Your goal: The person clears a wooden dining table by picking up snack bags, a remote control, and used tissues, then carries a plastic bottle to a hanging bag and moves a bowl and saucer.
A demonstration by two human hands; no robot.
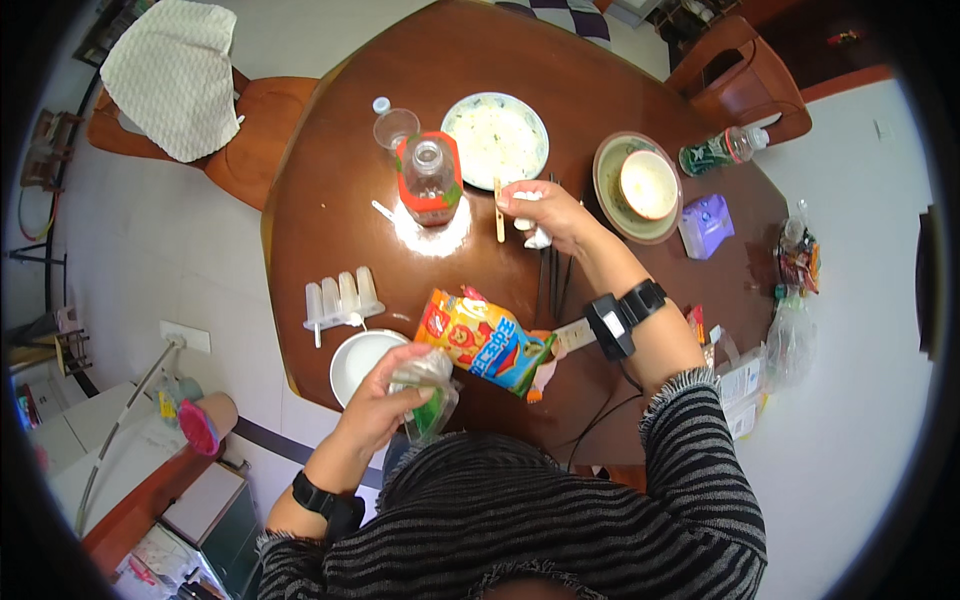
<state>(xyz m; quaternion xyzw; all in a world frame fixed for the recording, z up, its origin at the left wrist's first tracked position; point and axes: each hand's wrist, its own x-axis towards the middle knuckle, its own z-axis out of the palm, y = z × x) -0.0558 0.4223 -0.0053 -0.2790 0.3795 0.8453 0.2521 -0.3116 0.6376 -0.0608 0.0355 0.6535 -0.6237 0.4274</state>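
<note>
My left hand (382, 397) grips a crumpled clear plastic bag with green on it (427, 405), over the near rim of a white bowl (364, 360). My right hand (544, 214) holds a flat wooden stick (500, 217) between thumb and finger, and a crumpled white tissue (534, 232) in the palm. The stick's far end is at the near edge of a plate of pale food (499, 139). Between my hands lies an orange and blue snack packet (484, 337). A popsicle mold (341, 300) stands beyond the bowl.
A large bottle with a red label (430, 180) and a clear cup (396, 129) stand left of the plate. Dark chopsticks (553, 277) lie near my right wrist. Stacked bowls (637, 187), a green bottle (720, 150) and a purple tissue pack (706, 225) are at the right. Chairs (262, 135) flank the table.
</note>
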